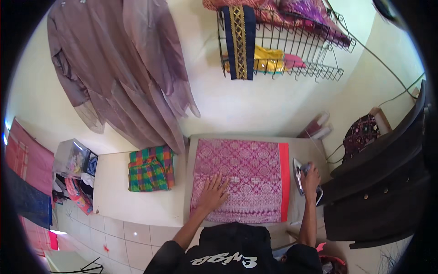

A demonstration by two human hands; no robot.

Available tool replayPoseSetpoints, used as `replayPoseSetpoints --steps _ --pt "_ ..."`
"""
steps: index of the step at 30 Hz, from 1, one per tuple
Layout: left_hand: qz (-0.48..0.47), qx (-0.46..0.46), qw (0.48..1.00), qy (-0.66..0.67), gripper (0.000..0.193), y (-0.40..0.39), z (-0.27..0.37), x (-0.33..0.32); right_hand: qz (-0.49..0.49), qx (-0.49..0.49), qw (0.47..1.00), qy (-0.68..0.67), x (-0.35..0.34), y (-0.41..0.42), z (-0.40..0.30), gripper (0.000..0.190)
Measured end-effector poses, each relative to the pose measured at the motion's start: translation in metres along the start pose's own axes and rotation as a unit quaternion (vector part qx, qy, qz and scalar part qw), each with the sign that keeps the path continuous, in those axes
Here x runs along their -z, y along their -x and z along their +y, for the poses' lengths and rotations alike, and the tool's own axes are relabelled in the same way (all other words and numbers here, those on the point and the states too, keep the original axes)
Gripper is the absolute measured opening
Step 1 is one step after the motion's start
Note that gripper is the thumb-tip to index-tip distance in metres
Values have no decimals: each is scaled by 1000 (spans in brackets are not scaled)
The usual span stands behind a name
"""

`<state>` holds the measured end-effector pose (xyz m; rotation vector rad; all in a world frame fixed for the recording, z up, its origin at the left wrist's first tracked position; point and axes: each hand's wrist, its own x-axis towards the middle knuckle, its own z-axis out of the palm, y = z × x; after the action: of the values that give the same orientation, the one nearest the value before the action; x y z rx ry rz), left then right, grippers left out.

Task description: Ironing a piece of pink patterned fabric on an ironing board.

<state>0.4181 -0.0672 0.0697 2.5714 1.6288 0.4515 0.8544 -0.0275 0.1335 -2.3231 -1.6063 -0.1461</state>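
A magenta patterned cloth (pixel 239 161) with a silvery motif lies flat in front of me, a plain red band (pixel 284 181) along its right edge. My left hand (pixel 214 191) rests palm down on its left part, fingers spread. To the right of the cloth, my right hand (pixel 310 179) is wrapped around the handle of a clothes iron (pixel 298 174). The iron stands on the pale ironing surface (pixel 294 212), apart from the red band. Its soleplate is mostly out of sight.
A folded plaid cloth (pixel 150 171) lies on the white tabletop (pixel 113 191) to the left. Above it hangs a long mauve garment (pixel 137 68). A black wire rack (pixel 273 37) holding fabrics is on the wall. Dark garments (pixel 369 198) hang close by my right arm.
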Motion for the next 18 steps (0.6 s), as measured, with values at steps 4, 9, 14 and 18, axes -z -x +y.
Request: replayPoseSetpoints --steps 4,9,14,18 --pt "-9 17 999 26 61 2 -1 -7 -108 -56 989 -80 -6 -30 44 58" --pt "61 102 993 -1 62 7 -6 12 -42 29 999 -7 41 -23 -14 48" --pt "89 151 984 5 58 16 -18 -4 -99 216 970 -49 44 -2 -113 43" --pt "126 205 970 -42 55 20 -22 -14 -205 344 915 -55 4 47 -208 38"
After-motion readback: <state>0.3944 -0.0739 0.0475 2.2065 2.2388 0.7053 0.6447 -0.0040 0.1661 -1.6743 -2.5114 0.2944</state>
